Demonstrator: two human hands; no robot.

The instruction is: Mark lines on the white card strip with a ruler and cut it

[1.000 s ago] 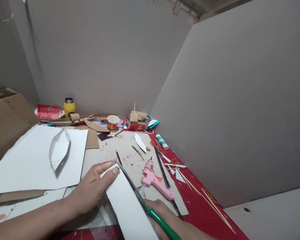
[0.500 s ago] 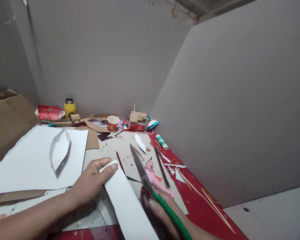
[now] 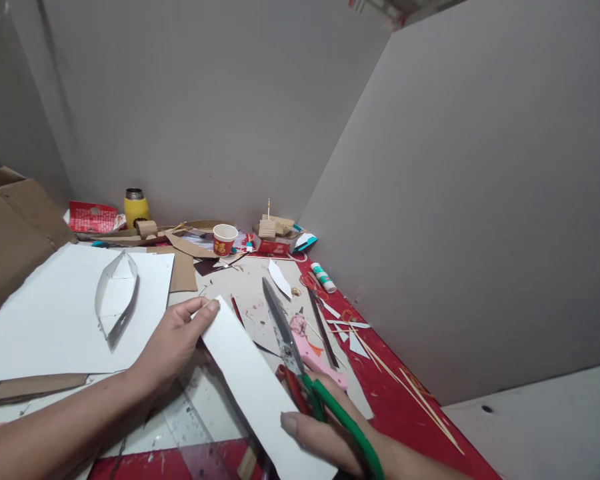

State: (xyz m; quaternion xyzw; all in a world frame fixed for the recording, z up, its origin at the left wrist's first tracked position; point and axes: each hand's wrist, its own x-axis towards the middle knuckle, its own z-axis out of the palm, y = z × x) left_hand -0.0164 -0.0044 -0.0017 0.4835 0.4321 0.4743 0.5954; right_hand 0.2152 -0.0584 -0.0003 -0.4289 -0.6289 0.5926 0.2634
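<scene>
A long white paper strip (image 3: 255, 380) slants over the table's near part, its upper end pinched between the thumb and fingers of my left hand (image 3: 183, 333). My right hand (image 3: 330, 427) holds scissors (image 3: 286, 337) with green handles, blades pointing up and away, seemingly closed; its thumb lies on the strip's lower right edge. Just beyond the scissors lies a pink glue gun (image 3: 313, 353). To the left, a white boat-shaped paper form (image 3: 117, 297) rests on a large white sheet (image 3: 40, 320).
At the back stand a yellow bottle (image 3: 137, 210), a paper cup (image 3: 225, 240) and a red box (image 3: 275, 245) with cardboard pieces. A cardboard box (image 3: 20, 233) is at the left. Thin sticks (image 3: 420, 397) and paper scraps lie along the red right edge, beside a glue stick (image 3: 323, 277).
My left hand has moved slightly up and left with the strip's end. My right thumb has come onto the strip's lower part, and the scissors stand more upright.
</scene>
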